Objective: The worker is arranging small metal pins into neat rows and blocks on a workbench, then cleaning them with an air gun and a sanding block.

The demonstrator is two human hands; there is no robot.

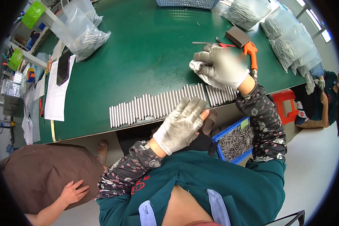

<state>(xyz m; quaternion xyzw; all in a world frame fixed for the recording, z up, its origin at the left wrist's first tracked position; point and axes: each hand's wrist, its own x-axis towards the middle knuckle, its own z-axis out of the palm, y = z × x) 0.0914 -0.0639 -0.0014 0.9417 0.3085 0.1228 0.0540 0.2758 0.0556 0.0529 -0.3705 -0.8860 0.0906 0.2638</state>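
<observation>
A long row of metal rods (139,107) lies side by side along the near edge of the green table. My left hand (180,124), in a greyed white glove, rests at the near ends of the rods with its fingers stretched out. The thumb and fingertip skin show at its right side. Above the table, beyond the row's right part, my right hand (224,66) is closed around a crumpled white cloth (205,77). Its glove is partly blurred. More rods (218,96) lie below that wrist, partly hidden by it.
An orange air gun (251,52), a brown block (237,36) and a red-handled tool (224,44) lie at the right. Bags of rods (248,13) stand at the back. A blue bin (235,160) of rods sits below. Another person's hand (74,193) rests at lower left.
</observation>
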